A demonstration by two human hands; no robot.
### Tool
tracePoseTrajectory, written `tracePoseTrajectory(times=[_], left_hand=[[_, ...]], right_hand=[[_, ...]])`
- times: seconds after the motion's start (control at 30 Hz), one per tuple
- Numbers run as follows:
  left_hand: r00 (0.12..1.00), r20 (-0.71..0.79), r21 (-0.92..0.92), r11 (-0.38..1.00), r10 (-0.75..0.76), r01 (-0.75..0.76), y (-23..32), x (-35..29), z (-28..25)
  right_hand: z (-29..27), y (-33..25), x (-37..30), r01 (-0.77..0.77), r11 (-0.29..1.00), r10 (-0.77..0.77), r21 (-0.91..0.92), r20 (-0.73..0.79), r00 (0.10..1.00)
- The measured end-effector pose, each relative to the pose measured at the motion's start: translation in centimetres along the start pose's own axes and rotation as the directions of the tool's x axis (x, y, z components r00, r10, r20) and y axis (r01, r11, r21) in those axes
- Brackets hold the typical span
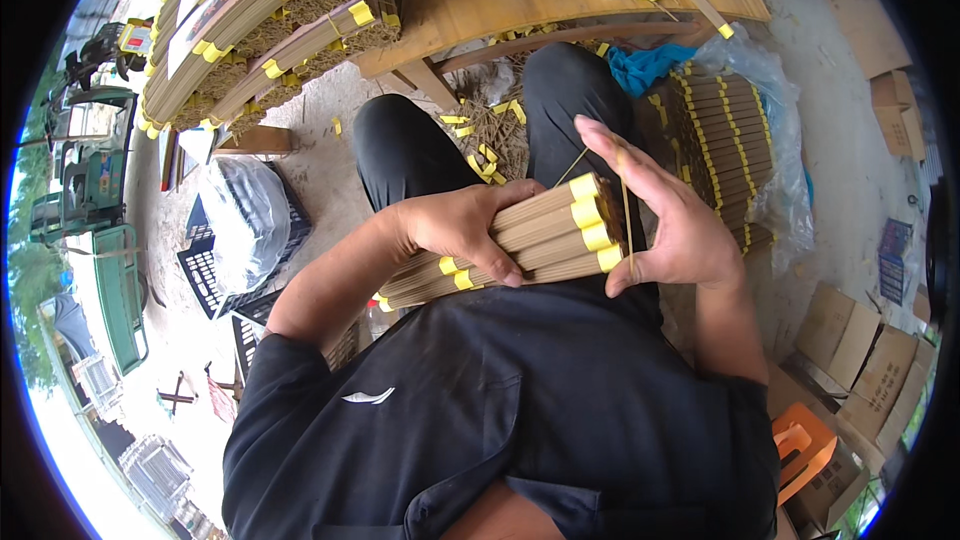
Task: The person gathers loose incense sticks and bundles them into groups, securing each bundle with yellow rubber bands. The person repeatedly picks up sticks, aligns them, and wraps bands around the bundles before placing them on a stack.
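Across my lap lies a thick bundle of brown incense sticks (545,236), made up of several smaller bunches wrapped in yellow paper bands. My left hand (452,224) is closed over the bundle's middle, its thumb pressed along the top side. At the right end, my right hand (685,225) holds a thin rubber band (627,208) stretched on its spread fingers and thumb. One strand of the band passes beyond the yellow-wrapped end. How far it goes around the bundle's underside is hidden.
Stacked incense bundles (240,30) stand at the far left, beside a wooden table (460,0) with loose sticks. More banded bundles (725,140) lie right of my knee by clear plastic (785,180). A black crate (200,258) is left; cardboard boxes (870,370) and an orange stool (803,448) are right.
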State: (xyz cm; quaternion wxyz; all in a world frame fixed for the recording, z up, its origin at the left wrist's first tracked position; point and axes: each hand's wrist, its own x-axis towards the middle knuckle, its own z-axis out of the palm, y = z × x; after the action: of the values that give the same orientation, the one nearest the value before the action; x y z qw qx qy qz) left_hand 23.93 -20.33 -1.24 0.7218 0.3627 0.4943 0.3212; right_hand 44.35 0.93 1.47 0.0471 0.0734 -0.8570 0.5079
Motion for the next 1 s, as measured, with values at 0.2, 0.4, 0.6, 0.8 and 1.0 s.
tracePoseTrajectory(times=[0.2,0.4,0.6,0.8,1.0], left_hand=[[0.999,0.025,0.055,0.998,0.028,-0.030,0.0,0.6,0.1],[0.975,-0.216,-0.268,0.957,0.049,-0.107,-1.4,-1.0,-2.6],[0.841,-0.532,-0.551,0.716,0.094,-0.429,2.5,-0.3,-9.1],[0.607,-0.789,-0.473,0.533,0.098,-0.701,4.3,5.5,-13.5],[0.559,-0.806,-0.417,0.486,0.194,-0.769,3.6,7.2,-17.7]], right_hand=[[-0.9,-1.0,4.0,0.132,0.989,-0.135,-0.069,-0.042,0.990],[3.4,4.6,1.9,0.121,0.784,0.435,0.609,-0.678,0.593],[8.4,4.4,7.1,-0.276,0.481,0.493,0.832,0.003,0.870],[5.4,6.9,13.7,-0.362,0.495,0.470,0.790,0.108,0.876],[3.8,9.2,12.1,-0.371,0.486,0.431,0.792,0.152,0.890]])
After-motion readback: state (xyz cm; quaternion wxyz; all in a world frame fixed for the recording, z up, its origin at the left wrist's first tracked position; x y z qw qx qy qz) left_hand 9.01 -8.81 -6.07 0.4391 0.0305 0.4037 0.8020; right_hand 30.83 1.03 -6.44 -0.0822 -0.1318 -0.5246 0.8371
